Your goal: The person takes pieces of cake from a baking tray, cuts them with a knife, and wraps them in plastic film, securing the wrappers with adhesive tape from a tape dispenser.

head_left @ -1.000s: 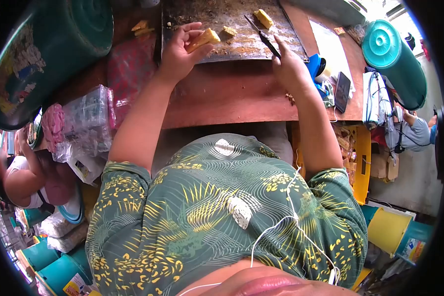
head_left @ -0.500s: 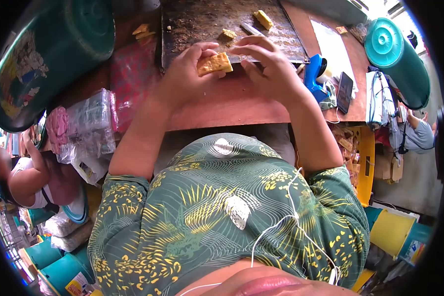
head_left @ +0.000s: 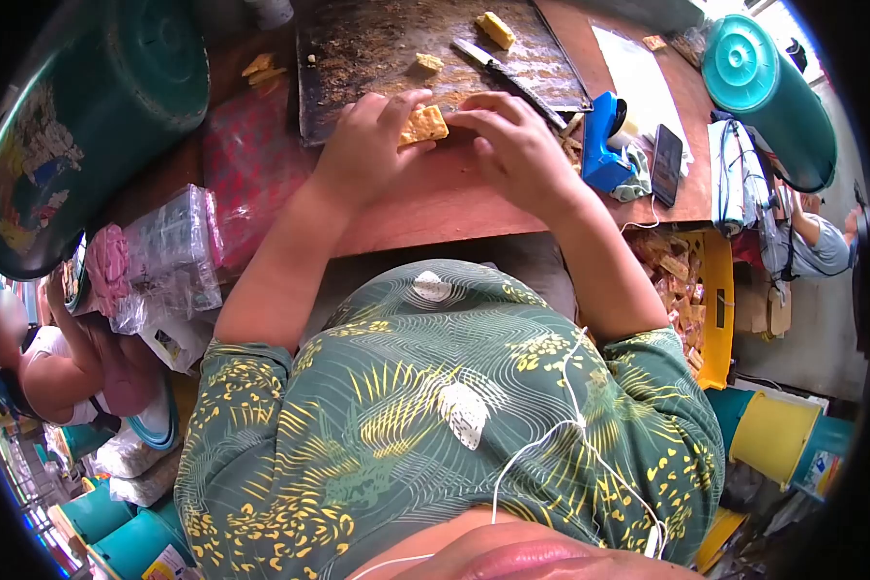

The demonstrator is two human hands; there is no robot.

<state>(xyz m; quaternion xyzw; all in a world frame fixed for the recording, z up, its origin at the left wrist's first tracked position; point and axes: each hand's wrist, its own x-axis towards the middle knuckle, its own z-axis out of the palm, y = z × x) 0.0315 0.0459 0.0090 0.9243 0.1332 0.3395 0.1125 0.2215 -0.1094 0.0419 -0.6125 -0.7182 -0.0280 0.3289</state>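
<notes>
My left hand (head_left: 372, 140) is closed on a golden, rectangular pastry bar (head_left: 422, 126), held at the near edge of a dark, crumb-strewn baking tray (head_left: 367, 53). Close to the bar's right end is my right hand (head_left: 517, 145), its fingers bent but apart, and I see nothing in them. Whether its fingertips touch the bar I cannot tell. Farther back on the tray lie a small broken piece (head_left: 428, 62) and a larger yellow bar (head_left: 496, 30). A knife (head_left: 512, 79) with a dark handle rests diagonally across the tray's right side.
Right of the tray are a blue tape dispenser (head_left: 604, 155), a phone (head_left: 666, 166) and white paper (head_left: 638, 82). Clear plastic bags (head_left: 169, 237) lie at the left, below a large green bin (head_left: 97, 126). A yellow crate (head_left: 713, 309) holds wrapped pieces. Another person (head_left: 58, 372) sits at left.
My right hand has come down and nearer the bar, uncovering more of the knife. My left hand still holds the bar. The whole view has shifted slightly.
</notes>
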